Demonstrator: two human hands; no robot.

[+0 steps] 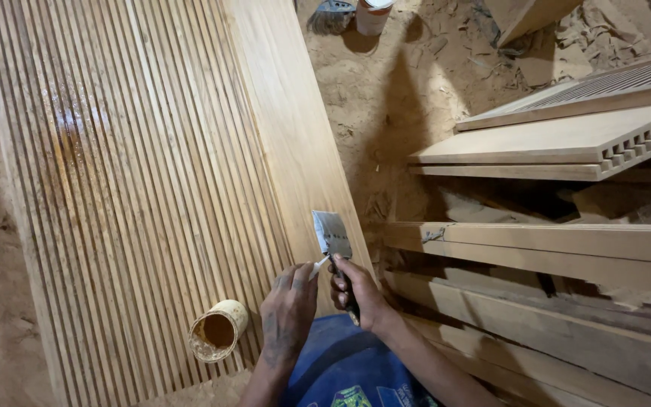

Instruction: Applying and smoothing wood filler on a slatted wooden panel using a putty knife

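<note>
My right hand (359, 290) grips the dark handle of a metal putty knife (331, 234), its flat blade pointing up over the smooth edge of a large fluted wooden panel (137, 173). My left hand (289, 307) holds a small white stick-like object (319, 264) against the base of the blade. A small round tin of brown filler (218, 330) lies on its side on the panel's ridges, just left of my left hand.
Stacked grooved panels (566, 139) and long boards (536, 256) lie to the right. Sawdust covers the floor (393, 90). A brush (333, 16) and a white can (373, 15) sit at the top. Blue cloth (340, 369) covers my knee.
</note>
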